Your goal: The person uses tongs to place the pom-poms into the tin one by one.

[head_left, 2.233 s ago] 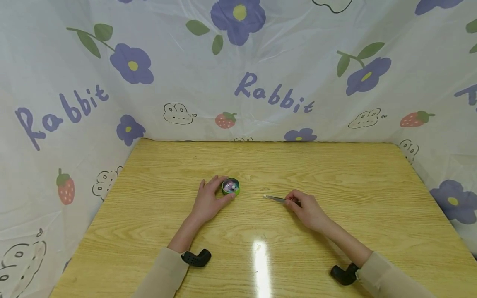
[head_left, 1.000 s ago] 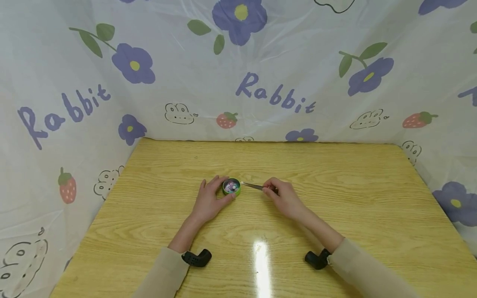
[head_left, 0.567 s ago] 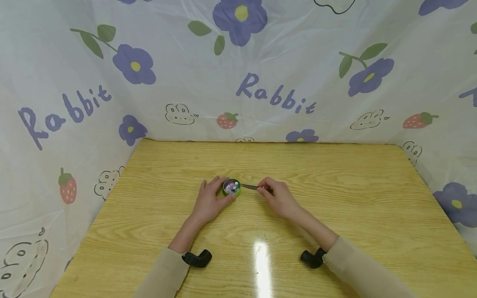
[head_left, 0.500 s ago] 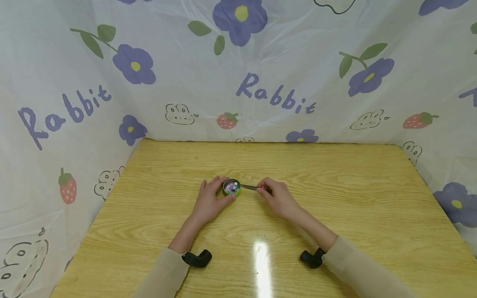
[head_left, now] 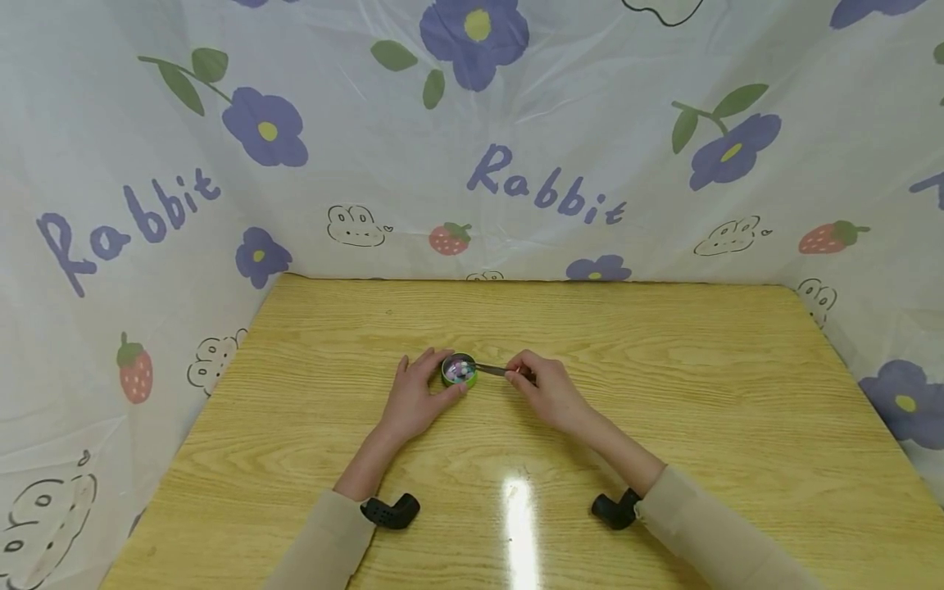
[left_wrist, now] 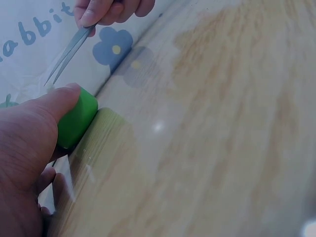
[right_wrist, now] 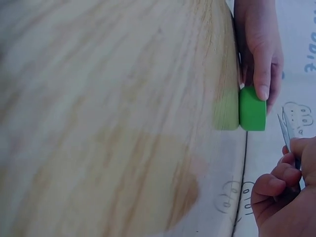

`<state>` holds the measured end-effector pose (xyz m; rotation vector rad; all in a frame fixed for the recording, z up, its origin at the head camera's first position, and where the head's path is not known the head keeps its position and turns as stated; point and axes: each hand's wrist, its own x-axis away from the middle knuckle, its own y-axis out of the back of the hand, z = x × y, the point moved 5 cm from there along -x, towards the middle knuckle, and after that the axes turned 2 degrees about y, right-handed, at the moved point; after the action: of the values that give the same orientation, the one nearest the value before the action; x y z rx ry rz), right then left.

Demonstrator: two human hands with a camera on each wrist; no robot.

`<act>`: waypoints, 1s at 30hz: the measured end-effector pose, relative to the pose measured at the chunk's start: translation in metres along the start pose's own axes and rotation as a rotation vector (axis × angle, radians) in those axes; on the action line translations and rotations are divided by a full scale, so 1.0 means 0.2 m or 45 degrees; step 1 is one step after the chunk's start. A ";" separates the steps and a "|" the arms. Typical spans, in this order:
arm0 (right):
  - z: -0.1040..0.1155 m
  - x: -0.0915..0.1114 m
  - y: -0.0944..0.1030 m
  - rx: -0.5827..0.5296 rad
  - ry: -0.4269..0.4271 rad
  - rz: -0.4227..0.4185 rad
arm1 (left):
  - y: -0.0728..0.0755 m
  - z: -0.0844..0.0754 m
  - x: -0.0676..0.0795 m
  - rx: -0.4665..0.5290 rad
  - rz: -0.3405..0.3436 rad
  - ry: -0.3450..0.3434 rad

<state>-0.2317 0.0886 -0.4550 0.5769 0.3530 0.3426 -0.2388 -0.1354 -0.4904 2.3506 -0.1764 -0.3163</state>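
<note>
A small round green tin (head_left: pixel 460 383) stands on the wooden table, its top uncovered. Several small beads (head_left: pixel 456 373), white, pink and bluish, lie inside it. My left hand (head_left: pixel 415 399) holds the tin from the left, thumb on the near side and fingers on the far side. From the right, my right hand (head_left: pixel 549 392) pinches a pair of metal tweezers (head_left: pixel 492 369), whose tips reach over the tin's right rim. In the left wrist view the tips of the tweezers (left_wrist: pixel 69 55) stand slightly apart above the green tin (left_wrist: pixel 79 118). Whether a bead touches them is too small to tell.
The wood-grain table (head_left: pixel 649 344) has a glossy surface with a bright reflection near the front. A white curtain (head_left: pixel 369 164) printed with flowers, strawberries and lettering hangs behind and beside it. Black wrist cameras (head_left: pixel 391 511) sit at both cuffs.
My right hand has moved left, carrying a white bead in the tweezers from over the table to the tin. The tips have come over the rim. My left hand has stayed on the tin.
</note>
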 end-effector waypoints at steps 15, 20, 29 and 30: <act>-0.02 0.02 0.00 -0.044 -0.084 -0.035 | -0.01 0.01 0.00 -0.012 0.003 -0.006; -0.05 0.04 0.02 -0.041 -0.093 -0.064 | 0.00 0.01 0.00 -0.008 0.000 -0.014; -0.12 0.09 0.13 -0.015 -0.110 -0.157 | 0.00 0.00 0.00 -0.006 0.007 -0.003; -0.13 0.10 0.14 -0.007 -0.102 -0.166 | 0.00 0.00 0.00 -0.005 0.007 0.001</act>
<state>-0.2314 0.1307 -0.4628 0.5575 0.3106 0.1949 -0.2388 -0.1353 -0.4906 2.3460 -0.1822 -0.3131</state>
